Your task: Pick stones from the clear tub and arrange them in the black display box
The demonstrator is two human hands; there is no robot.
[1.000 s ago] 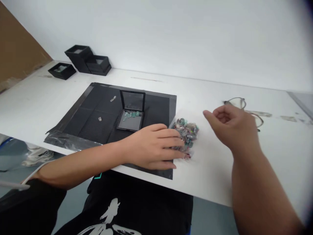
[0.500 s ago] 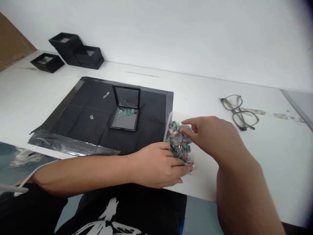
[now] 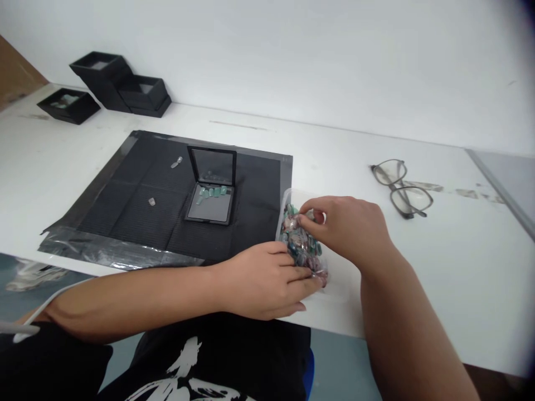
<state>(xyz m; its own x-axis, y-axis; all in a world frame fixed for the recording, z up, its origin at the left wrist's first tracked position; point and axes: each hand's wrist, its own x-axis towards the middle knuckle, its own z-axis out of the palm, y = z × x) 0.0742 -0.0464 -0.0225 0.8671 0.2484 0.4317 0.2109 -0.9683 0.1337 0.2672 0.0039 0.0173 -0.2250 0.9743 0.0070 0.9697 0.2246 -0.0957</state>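
My left hand presses flat on the near end of the bag of stones, just right of the black mat, while my right hand pinches into its far, open end.

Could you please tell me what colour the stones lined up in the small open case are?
Pale green, seen in the head view: stones in the open case.
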